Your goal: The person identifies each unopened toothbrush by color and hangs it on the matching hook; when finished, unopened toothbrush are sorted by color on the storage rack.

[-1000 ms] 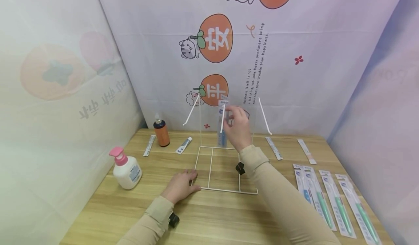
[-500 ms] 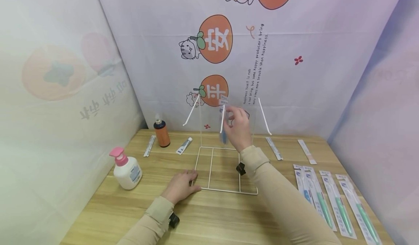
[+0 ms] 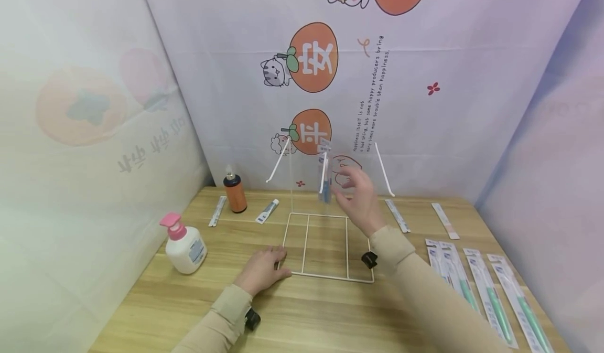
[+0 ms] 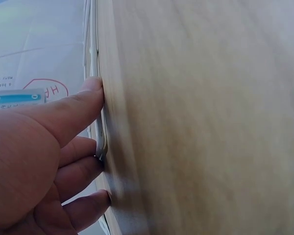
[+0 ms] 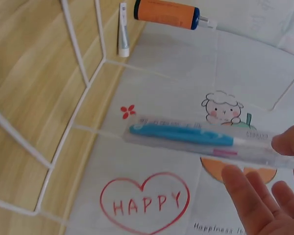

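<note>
A packaged toothbrush [image 3: 325, 185] with a blue handle hangs upright at the middle hook of a white wire display rack [image 3: 305, 248]. My right hand [image 3: 362, 201] is just to the right of it, thumb and fingers parted. In the right wrist view, the toothbrush package [image 5: 181, 133] lies beyond the spread fingers, its hook end partly hidden by the thumb. My left hand [image 3: 259, 272] holds the rack's base at its front left corner. Seen from the left wrist, the thumb and curled fingers of that hand [image 4: 63, 142] are against the wire at the table.
Several packaged toothbrushes [image 3: 495, 295] lie at the right. A white pump bottle [image 3: 185, 249] with a pink top and an orange bottle [image 3: 235, 193] stand at the left. A small toothpaste tube [image 3: 267, 211] and several narrow packets [image 3: 398, 216] lie near the back.
My right hand has let go of the toothbrush package and moved right, away from it. The package stays hanging at the middle hook. My left hand keeps its place on the rack.
</note>
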The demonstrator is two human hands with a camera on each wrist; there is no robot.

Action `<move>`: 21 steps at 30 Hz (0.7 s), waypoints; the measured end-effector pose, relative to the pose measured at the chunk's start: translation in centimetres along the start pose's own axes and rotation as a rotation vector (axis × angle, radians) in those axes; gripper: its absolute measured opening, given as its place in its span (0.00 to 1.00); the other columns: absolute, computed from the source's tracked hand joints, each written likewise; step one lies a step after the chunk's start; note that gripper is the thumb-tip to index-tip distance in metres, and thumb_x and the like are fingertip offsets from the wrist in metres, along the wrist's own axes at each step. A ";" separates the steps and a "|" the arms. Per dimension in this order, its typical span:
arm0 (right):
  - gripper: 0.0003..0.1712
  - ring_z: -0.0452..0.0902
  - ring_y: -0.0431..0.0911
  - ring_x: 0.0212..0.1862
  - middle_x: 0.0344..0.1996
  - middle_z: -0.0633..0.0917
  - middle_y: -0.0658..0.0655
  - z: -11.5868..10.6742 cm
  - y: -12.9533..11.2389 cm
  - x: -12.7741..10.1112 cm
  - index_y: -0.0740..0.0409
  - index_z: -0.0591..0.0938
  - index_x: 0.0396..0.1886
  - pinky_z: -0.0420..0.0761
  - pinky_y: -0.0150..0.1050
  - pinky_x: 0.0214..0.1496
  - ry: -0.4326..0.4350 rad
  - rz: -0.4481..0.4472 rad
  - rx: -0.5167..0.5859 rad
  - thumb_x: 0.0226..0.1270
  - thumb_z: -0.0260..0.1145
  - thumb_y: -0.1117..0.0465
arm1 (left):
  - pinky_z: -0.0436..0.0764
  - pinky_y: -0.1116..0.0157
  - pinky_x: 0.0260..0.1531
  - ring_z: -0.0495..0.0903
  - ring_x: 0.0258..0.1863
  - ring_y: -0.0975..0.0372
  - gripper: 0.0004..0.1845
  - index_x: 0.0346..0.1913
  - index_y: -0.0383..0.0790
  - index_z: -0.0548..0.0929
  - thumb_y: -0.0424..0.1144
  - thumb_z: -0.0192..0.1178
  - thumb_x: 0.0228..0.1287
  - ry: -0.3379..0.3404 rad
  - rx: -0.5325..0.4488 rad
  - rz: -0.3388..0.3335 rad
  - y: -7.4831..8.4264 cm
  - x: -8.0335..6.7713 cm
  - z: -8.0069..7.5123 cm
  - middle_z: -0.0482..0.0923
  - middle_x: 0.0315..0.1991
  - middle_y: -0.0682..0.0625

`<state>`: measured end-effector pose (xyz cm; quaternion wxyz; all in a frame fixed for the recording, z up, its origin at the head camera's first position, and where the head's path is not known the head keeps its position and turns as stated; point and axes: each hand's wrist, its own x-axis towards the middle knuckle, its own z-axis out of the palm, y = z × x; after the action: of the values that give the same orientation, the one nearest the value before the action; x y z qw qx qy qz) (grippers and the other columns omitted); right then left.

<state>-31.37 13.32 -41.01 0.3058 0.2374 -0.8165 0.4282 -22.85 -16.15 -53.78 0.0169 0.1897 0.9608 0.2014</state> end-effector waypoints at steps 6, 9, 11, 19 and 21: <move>0.35 0.89 0.62 0.46 0.64 0.83 0.68 -4.0 1.7 -2.3 0.65 0.78 0.68 0.90 0.58 0.50 -0.125 0.043 -0.043 0.60 0.79 0.74 | 0.72 0.38 0.72 0.73 0.73 0.35 0.35 0.72 0.33 0.81 0.53 0.73 0.71 0.008 -0.004 0.002 0.0 0.0 0.0 0.76 0.73 0.37; 0.35 0.90 0.63 0.46 0.64 0.82 0.70 -6.1 3.1 -3.3 0.64 0.78 0.69 0.91 0.57 0.46 -0.179 0.083 -0.058 0.62 0.78 0.74 | 0.72 0.39 0.72 0.73 0.73 0.36 0.35 0.72 0.34 0.81 0.53 0.73 0.71 0.009 0.004 -0.002 -0.1 0.0 0.2 0.76 0.73 0.38; 0.35 0.90 0.63 0.45 0.64 0.82 0.71 -7.6 4.0 -4.1 0.64 0.78 0.69 0.92 0.55 0.44 -0.206 0.112 -0.070 0.63 0.78 0.73 | 0.72 0.39 0.73 0.73 0.74 0.37 0.35 0.72 0.35 0.81 0.54 0.72 0.71 0.007 0.009 -0.006 -0.1 0.0 0.3 0.76 0.74 0.38; 0.38 0.89 0.65 0.47 0.67 0.78 0.76 -13.9 7.1 -7.8 0.62 0.73 0.77 0.91 0.37 0.34 -0.293 0.307 -0.070 0.70 0.77 0.68 | 0.70 0.39 0.74 0.72 0.74 0.37 0.35 0.73 0.35 0.81 0.54 0.72 0.71 0.001 0.003 -0.012 -0.2 0.1 0.4 0.75 0.74 0.39; 0.39 0.88 0.67 0.50 0.69 0.75 0.77 -15.2 8.0 -8.6 0.60 0.70 0.79 0.92 0.40 0.36 -0.304 0.371 -0.037 0.72 0.76 0.66 | 0.70 0.39 0.74 0.72 0.74 0.37 0.36 0.73 0.35 0.81 0.54 0.72 0.71 -0.001 0.008 -0.013 -0.2 0.1 0.4 0.75 0.74 0.39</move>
<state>-26.06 31.40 -44.77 0.0998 0.1396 -0.8905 0.4215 -23.01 -16.16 -54.18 0.0179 0.1835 0.9628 0.1973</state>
